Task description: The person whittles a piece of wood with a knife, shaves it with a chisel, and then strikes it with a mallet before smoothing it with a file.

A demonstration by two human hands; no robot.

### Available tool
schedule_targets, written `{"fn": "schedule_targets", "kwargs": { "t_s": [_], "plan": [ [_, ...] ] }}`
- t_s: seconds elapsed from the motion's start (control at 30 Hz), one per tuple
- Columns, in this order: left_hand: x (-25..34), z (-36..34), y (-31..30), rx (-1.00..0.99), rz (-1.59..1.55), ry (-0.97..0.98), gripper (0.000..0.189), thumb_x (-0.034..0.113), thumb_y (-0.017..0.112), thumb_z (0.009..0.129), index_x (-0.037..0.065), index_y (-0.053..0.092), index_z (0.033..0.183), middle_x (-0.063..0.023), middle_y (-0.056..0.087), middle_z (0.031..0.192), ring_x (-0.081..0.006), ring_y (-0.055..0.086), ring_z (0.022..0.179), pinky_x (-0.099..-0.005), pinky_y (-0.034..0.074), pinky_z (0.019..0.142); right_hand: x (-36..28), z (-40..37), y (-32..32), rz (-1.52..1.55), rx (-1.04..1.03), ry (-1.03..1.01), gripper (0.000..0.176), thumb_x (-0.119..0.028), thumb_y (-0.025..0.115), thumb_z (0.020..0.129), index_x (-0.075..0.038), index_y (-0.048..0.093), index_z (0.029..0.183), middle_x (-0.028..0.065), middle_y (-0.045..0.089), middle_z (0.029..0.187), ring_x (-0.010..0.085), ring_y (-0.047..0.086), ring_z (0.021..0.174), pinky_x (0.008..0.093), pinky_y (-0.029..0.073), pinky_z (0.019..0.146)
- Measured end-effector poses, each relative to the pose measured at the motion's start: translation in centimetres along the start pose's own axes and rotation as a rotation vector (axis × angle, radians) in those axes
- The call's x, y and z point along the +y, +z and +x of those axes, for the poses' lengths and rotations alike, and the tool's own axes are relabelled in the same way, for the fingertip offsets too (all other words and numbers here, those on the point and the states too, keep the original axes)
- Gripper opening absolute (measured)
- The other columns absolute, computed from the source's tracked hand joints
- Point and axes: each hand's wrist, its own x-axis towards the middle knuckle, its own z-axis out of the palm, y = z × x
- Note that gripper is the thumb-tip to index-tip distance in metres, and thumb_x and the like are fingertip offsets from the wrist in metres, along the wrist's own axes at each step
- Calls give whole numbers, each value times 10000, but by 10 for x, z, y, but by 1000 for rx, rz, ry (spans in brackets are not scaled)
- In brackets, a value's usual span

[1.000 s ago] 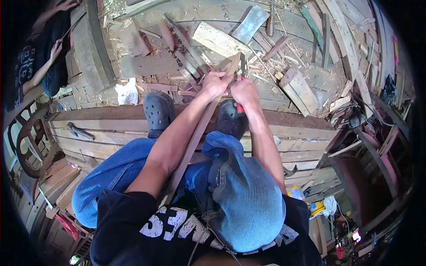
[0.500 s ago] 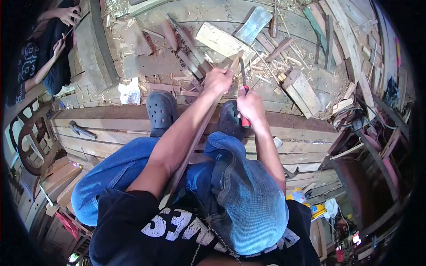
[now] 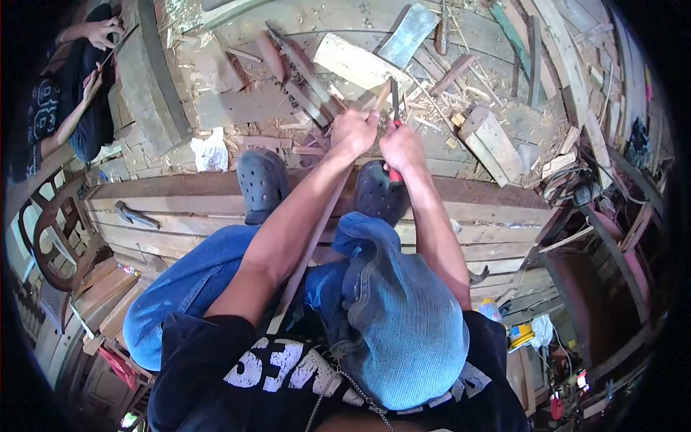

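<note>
My left hand (image 3: pixel 354 132) is wrapped round a long thin wooden strip (image 3: pixel 314 248), which runs from near my lap up to a tip past my fingers. In my right hand (image 3: pixel 403 150) is a tool with a red handle (image 3: pixel 394 175) and a dark narrow blade (image 3: pixel 395 99). The blade lies beside the strip's tip, above a pale wood block (image 3: pixel 360 63). Whether blade and strip touch, I cannot tell.
A metal plate (image 3: pixel 409 36), a wood block (image 3: pixel 491 146), a white crumpled item (image 3: pixel 209 150) and wood shavings lie on the floor. A hammer (image 3: pixel 137 215) rests on the planks at left. Another person's hands (image 3: pixel 101 32) show at upper left.
My right hand and the red-handled tool have moved slightly up, away from me, and the blade reaches nearer the strip's tip. My left hand still grips the strip.
</note>
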Motion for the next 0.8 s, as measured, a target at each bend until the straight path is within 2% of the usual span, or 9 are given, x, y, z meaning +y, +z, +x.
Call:
{"fn": "schedule_targets", "kwargs": {
  "t_s": [0.17, 0.2, 0.43, 0.5, 0.53, 0.57, 0.63, 0.7, 0.8],
  "plan": [
    [-5, 4, 2, -14, -65, -64, 351, 398, 537, 891, 114, 730, 960, -216, 670, 857, -373, 660, 862, -422, 521, 826, 12, -10, -2, 10, -34, 10, 518, -316, 425, 954, 86, 639, 709, 229, 636, 615, 337, 678, 613, 431, 539, 665],
    [-7, 6, 3, 13, 8, -14, 345, 384, 545, 915, 99, 723, 993, -105, 615, 520, -184, 647, 505, -323, 538, 589, 11, -19, -5, 11, -53, 32, 512, -314, 426, 954, 86, 638, 713, 234, 632, 610, 343, 677, 616, 436, 538, 676],
    [-6, 4, 0, -12, -41, -11, 354, 384, 547, 916, 101, 706, 1058, -102, 614, 525, -170, 637, 487, -315, 540, 573, 4, -32, -10, -57, -47, -4, 480, -290, 428, 952, 104, 629, 765, 264, 621, 616, 357, 672, 598, 439, 543, 641],
    [-2, 3, -2, -58, -156, -101, 351, 396, 522, 902, 121, 729, 972, -175, 674, 732, -319, 679, 794, -380, 524, 822, -3, -37, -16, -24, -59, 33, 480, -288, 429, 952, 103, 632, 760, 265, 620, 614, 355, 671, 593, 438, 543, 631],
    [-3, 3, -1, -15, -122, -25, 367, 396, 516, 907, 100, 731, 930, -150, 648, 612, -288, 685, 688, -366, 541, 756, -5, -39, -18, 7, -88, 72, 483, -289, 430, 951, 101, 634, 754, 265, 620, 613, 354, 671, 593, 437, 544, 635],
    [-3, 4, -1, -20, -124, -28, 367, 396, 516, 907, 100, 731, 930, -150, 648, 612, -288, 685, 688, -366, 541, 756, -5, -40, -18, 39, -117, 114, 485, -291, 431, 951, 99, 637, 749, 265, 619, 611, 354, 671, 593, 436, 544, 638],
    [1, 4, -5, -125, -138, -70, 362, 359, 537, 929, 58, 706, 1038, -109, 603, 516, -184, 637, 474, -319, 533, 535, 7, -22, -6, 31, -99, 87, 480, -281, 430, 953, 95, 641, 744, 250, 621, 600, 341, 668, 567, 425, 545, 616],
    [2, 4, -7, -102, -138, -48, 357, 353, 536, 930, 55, 709, 1022, -113, 603, 514, -184, 638, 473, -321, 532, 534, 21, 4, 11, -61, 30, -19, 479, -280, 423, 957, 91, 642, 746, 230, 621, 582, 325, 670, 562, 408, 545, 605],
    [-1, 3, -4, -59, -142, -14, 352, 350, 536, 931, 54, 715, 997, -118, 603, 510, -186, 639, 471, -325, 530, 532, -10, -11, -8, -4, -52, 38, 481, -288, 416, 959, 97, 639, 776, 232, 623, 596, 330, 672, 572, 418, 539, 598]
  ]
}}
